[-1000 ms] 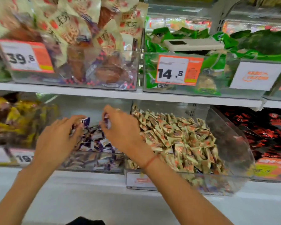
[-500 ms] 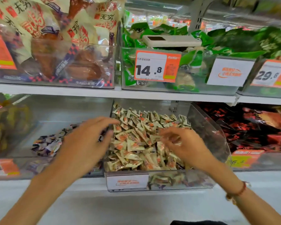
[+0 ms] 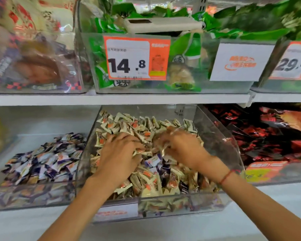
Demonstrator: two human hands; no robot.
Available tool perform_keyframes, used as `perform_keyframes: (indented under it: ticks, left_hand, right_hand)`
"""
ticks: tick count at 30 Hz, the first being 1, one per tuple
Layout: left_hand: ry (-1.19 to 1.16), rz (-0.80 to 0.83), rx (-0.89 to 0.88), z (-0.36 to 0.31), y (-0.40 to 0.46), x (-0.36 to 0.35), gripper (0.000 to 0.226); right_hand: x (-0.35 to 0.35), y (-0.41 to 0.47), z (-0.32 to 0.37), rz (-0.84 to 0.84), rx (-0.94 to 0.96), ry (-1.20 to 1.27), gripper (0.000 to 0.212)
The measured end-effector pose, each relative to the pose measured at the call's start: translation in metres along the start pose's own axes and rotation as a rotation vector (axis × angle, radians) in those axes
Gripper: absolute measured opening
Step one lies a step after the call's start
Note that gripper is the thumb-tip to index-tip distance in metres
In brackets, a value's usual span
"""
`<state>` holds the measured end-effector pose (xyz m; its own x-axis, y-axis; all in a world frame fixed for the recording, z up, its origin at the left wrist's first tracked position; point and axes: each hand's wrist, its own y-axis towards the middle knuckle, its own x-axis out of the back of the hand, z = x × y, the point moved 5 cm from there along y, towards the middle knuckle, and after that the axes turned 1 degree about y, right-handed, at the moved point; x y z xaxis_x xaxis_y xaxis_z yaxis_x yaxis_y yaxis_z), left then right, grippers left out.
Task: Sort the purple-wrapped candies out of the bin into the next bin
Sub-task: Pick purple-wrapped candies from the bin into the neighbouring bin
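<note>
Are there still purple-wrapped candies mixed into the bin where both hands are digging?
Yes. Several small purple-wrapped candies lie among the cream-and-orange wrapped candies in the clear plastic bin, just below the left hand and right hand.

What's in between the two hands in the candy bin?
In the head view, between the left hand and right hand lie cream-wrapped candies and, nearer the camera, some purple-wrapped candies.

Candy colours on the white shelf (image 3: pixel 129 99)

Cream-and-orange wrapped candies (image 3: pixel 137 126) mixed with purple-and-white wrapped candies (image 3: pixel 153 162); orange-and-white price tag (image 3: pixel 135 58) above.
</note>
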<state>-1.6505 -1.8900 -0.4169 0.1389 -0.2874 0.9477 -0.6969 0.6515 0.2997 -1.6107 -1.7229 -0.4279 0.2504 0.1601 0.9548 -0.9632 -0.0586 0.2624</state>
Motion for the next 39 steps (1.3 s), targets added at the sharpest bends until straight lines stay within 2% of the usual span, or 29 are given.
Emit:
perform_keyframes:
  ticks: [2, 5, 7, 9, 11, 14, 16, 19, 21, 23, 25, 28, 31, 34, 36, 39]
  left_hand:
    - [-0.002, -0.015, -0.027, 0.0, -0.001, -0.001, 0.029]
    - [0.005, -0.024, -0.06, 0.001, -0.004, -0.002, 0.03]
    - [-0.006, -0.033, -0.069, 0.002, -0.006, -0.004, 0.03]
    - [-0.013, -0.05, -0.074, 0.003, -0.007, -0.004, 0.028]
    - [-0.001, -0.05, -0.068, 0.003, -0.006, -0.004, 0.027]
    - [0.002, -0.057, -0.058, 0.002, -0.005, -0.004, 0.028]
    - [-0.004, -0.064, -0.063, 0.003, -0.005, -0.004, 0.028]
    - [-0.089, -0.055, -0.068, 0.005, -0.004, -0.003, 0.031]
    - [-0.205, -0.067, -0.049, 0.003, -0.004, 0.002, 0.04]
    - [-0.318, -0.104, -0.029, 0.0, -0.003, 0.006, 0.054]
    - [-0.452, -0.165, -0.027, -0.003, -0.003, 0.009, 0.056]
    - [-0.656, -0.231, -0.021, 0.0, -0.006, 0.008, 0.048]
    - [-0.657, -0.252, -0.005, 0.002, -0.012, 0.005, 0.038]
    - [-0.661, -0.278, 0.029, 0.006, -0.016, 0.003, 0.034]
    - [-0.648, -0.281, 0.039, 0.007, -0.016, 0.001, 0.04]
    - [-0.666, -0.288, 0.06, 0.007, -0.016, -0.002, 0.048]
  right_hand:
    - [0.013, -0.004, -0.022, -0.01, -0.125, -0.038, 0.026]
    - [0.025, -0.012, -0.033, 0.071, -0.242, -0.167, 0.037]
    - [0.031, -0.015, -0.021, 0.041, -0.168, -0.164, 0.041]
    - [0.033, -0.016, 0.004, -0.001, -0.011, -0.038, 0.037]
    - [0.019, -0.015, 0.026, 0.064, 0.082, 0.03, 0.035]
    - [-0.009, -0.009, 0.035, 0.195, 0.047, -0.062, 0.032]
    - [-0.015, -0.007, 0.028, 0.219, -0.013, -0.062, 0.028]
    - [-0.001, -0.01, 0.006, 0.115, -0.146, 0.173, 0.023]
    - [0.018, -0.017, -0.001, -0.007, -0.217, 0.505, 0.018]
    - [0.031, -0.021, 0.011, -0.079, -0.212, 0.778, 0.021]
    - [0.034, -0.02, 0.028, -0.119, -0.175, 0.874, 0.024]
    - [0.032, -0.015, 0.039, -0.209, -0.174, 0.959, 0.025]
    - [0.029, -0.017, 0.037, -0.254, -0.179, 1.05, 0.028]
    - [0.02, -0.02, 0.032, -0.136, -0.142, 0.925, 0.03]
    - [0.014, -0.021, 0.018, -0.048, -0.135, 0.616, 0.028]
    - [0.004, -0.023, 0.0, 0.217, -0.074, 0.065, 0.033]
